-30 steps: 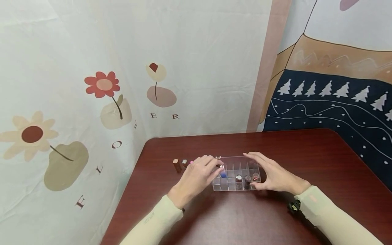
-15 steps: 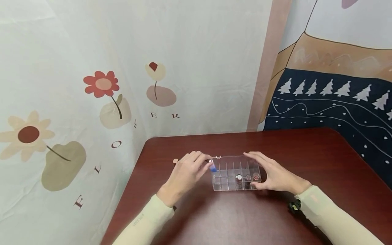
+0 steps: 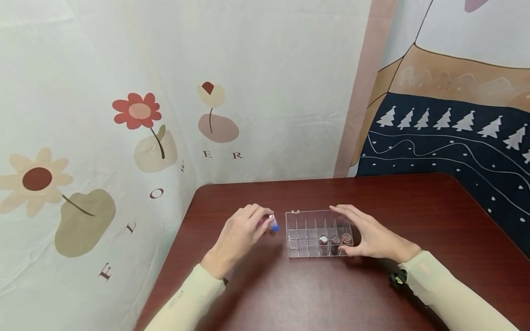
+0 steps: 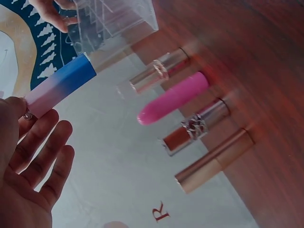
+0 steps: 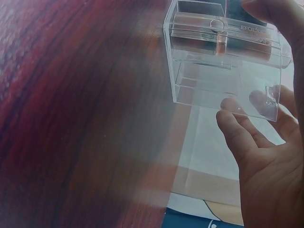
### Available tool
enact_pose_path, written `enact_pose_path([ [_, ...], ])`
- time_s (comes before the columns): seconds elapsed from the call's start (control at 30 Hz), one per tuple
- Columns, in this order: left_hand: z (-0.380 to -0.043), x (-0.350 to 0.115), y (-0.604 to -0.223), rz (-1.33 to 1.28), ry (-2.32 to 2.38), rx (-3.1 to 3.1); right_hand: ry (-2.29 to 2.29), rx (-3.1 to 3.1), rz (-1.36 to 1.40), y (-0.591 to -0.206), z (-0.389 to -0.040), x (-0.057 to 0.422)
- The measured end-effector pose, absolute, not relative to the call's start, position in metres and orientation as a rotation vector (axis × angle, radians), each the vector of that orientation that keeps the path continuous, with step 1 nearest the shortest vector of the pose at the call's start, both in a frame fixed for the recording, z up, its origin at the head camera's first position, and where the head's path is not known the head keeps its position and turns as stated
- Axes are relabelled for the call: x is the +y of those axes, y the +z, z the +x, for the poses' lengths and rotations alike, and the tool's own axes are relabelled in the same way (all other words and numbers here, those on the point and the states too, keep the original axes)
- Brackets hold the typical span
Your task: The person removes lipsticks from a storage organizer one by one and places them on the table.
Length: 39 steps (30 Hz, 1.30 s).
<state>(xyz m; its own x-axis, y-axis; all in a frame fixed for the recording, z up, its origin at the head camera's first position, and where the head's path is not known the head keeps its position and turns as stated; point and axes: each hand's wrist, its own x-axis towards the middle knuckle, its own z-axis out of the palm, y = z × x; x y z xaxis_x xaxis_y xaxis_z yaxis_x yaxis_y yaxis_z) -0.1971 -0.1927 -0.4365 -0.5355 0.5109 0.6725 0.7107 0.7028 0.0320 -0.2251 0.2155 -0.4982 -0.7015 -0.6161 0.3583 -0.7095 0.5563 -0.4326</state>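
My left hand point(image 3: 236, 232) pinches a lipstick tube point(image 4: 61, 84) by its end, pink there and blue at the other. It is held to the left of a clear divided organizer point(image 3: 304, 253). Around the organizer's right side, my right hand point(image 3: 376, 236) spreads thumb and fingers, gripping it front and back. Inside the organizer, a silver-topped lipstick point(image 3: 323, 241), a dark one point(image 3: 335, 241) and a reddish-topped one point(image 3: 347, 239) stand in the front row at the right. The right wrist view shows a tube point(image 5: 194, 43) through the clear wall.
The left wrist view shows a row of upright tubes on the table point(image 4: 266, 95): a clear lip gloss point(image 4: 159, 71), a bright pink tube point(image 4: 173, 98), a red-brown gloss point(image 4: 195, 127) and a gold lipstick point(image 4: 214, 161). My left hand hides them from the head view. Printed curtains point(image 3: 269, 115) hang behind.
My left hand has moved left with the blue-and-pink lipstick, from over the organizer's left end to beside it. My right hand and the organizer have stayed in place.
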Motion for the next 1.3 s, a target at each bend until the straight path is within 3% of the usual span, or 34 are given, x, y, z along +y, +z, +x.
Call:
enact_pose_path([
  [1.3,-0.204,-0.206,-0.482,-0.928,-0.273,-2.468,0.845,-2.623,1.127,-0.499,-0.225,0.216],
])
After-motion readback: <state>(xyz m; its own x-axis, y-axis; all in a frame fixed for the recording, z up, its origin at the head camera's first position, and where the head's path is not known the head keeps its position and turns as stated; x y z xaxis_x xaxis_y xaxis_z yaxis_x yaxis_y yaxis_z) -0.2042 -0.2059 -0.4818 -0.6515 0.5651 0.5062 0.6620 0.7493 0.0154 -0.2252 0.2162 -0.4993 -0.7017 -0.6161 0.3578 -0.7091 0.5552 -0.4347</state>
